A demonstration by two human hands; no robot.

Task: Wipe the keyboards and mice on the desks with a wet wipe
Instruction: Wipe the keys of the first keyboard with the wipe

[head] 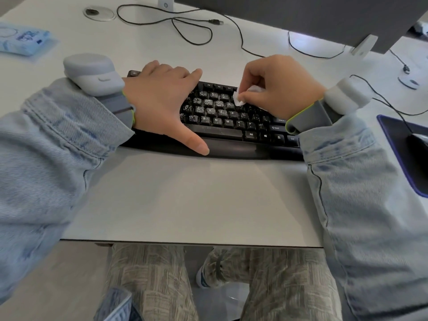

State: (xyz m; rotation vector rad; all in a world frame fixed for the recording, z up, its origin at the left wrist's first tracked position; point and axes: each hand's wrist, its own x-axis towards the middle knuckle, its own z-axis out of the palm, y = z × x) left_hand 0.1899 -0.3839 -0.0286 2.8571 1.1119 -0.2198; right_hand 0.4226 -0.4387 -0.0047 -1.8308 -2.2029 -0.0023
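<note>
A black keyboard (222, 126) lies across the middle of the white desk, its letter keys worn and speckled white. My left hand (162, 103) lies flat over the keyboard's left half, fingers straight, thumb stretched down onto the palm rest. My right hand (278, 89) hovers over the right half and pinches a small crumpled white wet wipe (239, 98) against the upper keys. A black mouse (419, 142) sits on a dark mouse pad (398, 147) at the right edge, only partly in view.
A blue pack of wipes (23, 40) lies at the far left. Black cables (185, 26) loop behind the keyboard below a monitor (324, 17) on its stand. The desk's front edge (185, 243) runs above my knees.
</note>
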